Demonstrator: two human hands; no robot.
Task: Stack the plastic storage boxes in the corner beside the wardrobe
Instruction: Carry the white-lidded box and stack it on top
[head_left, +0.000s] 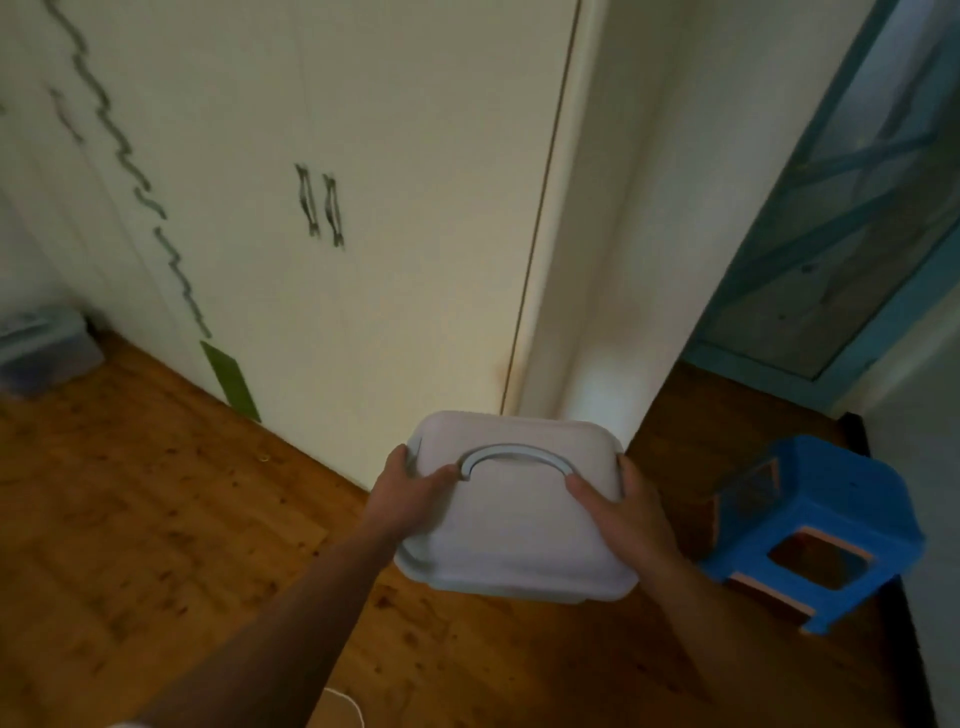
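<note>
Both hands grip a white plastic storage box by its opposite sides, above the wooden floor near the wardrobe corner; the left hand and right hand have fingers wrapped over the lid's edges, thumbs on top; a blue stool stands just right.

Single view, head-worn wide-angle camera. Faces forward and steeply down from standing height onto the brown wooden plank floor. Near field: both forearms entering from the bottom edge. Far field: cream double-door wardrobe left and centre, blue plastic stool right. Edges bowed, picture blurred.
</note>
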